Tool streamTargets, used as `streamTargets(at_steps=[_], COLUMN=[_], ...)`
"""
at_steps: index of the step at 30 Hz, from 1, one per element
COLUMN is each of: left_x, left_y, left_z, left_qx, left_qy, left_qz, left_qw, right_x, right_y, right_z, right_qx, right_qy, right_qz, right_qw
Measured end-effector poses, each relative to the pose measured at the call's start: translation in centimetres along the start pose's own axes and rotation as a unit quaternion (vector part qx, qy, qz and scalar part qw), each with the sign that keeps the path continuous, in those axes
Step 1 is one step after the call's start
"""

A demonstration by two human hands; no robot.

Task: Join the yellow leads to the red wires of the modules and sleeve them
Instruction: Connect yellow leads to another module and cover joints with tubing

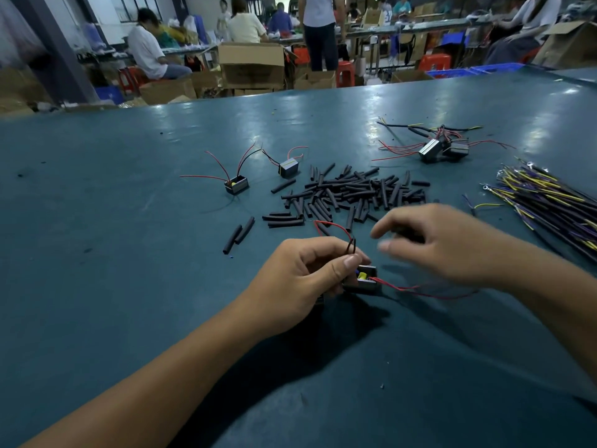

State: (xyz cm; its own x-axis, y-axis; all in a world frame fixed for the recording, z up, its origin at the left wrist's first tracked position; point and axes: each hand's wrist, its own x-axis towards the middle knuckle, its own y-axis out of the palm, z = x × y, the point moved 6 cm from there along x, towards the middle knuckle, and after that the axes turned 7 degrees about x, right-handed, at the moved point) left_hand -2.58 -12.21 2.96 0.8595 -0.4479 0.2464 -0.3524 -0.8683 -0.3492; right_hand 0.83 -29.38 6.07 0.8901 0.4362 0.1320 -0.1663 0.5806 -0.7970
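Here the left hand (300,276) pinches a small black module (363,279) just above the counter (97,221), thumb and fingers curled round it, so that grip is closed on the module. A red wire (420,291) trails from the module toward the right, under the right forearm; another red wire (332,226) loops up behind the left thumb. The right hand (445,244) hovers just right of the module, motion-blurred, fingers loosely curled; something dark sits under its fingers, and I cannot tell whether that grip holds it.

Directly behind the module lies a heap of black sleeve pieces (352,192), with two loose pieces (239,234) to the module's left rear. Further back-left of the heap stand two more modules (236,185) (288,168), each with red and black wires sticking up. Back-right of the heap is a cluster of modules (442,149) with red wires and sleeved leads. Right of the heap, at the frame edge, lies a bundle of yellow leads (549,202) mixed with dark ones.

Beyond the counter: seated people, cardboard boxes, red stools.
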Motion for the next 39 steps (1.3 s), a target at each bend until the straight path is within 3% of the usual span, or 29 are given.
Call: streamTargets(at_steps=[4,9,13,16,21,26,39], left_x=[0.0,0.2,0.1,0.1,0.0,0.0,-0.1], left_y=[0.0,0.3,0.5,0.7,0.4,0.4,0.3], left_z=[-0.1,-0.2,-0.4,-0.5,-0.9,-1.3,-1.5], left_qx=[0.031,0.065,0.093,0.057,0.016,0.027,0.036], left_qy=[0.005,0.022,0.036,0.027,0.015,0.028,0.016], left_qz=[-0.005,0.001,0.007,0.009,0.011,0.01,-0.006], left_qw=[1.0,0.998,0.995,0.998,1.0,0.999,0.999], right_x=[-0.5,-1.4,-1.8,-1.6,-1.6,-2.2,-2.6], right_y=[-1.9,-3.0,-3.7,-3.2,-2.8,-2.9,-1.9], right_z=[0.6,3.0,2.8,2.4,3.0,4.7,5.3], right_qx=[0.258,0.202,0.36,0.432,0.434,0.324,0.288], right_qy=[-0.002,-0.095,-0.094,-0.075,-0.108,-0.177,-0.202], right_qz=[-0.082,-0.165,-0.215,-0.184,-0.11,-0.154,-0.159], right_qw=[0.963,0.961,0.903,0.88,0.888,0.917,0.922])
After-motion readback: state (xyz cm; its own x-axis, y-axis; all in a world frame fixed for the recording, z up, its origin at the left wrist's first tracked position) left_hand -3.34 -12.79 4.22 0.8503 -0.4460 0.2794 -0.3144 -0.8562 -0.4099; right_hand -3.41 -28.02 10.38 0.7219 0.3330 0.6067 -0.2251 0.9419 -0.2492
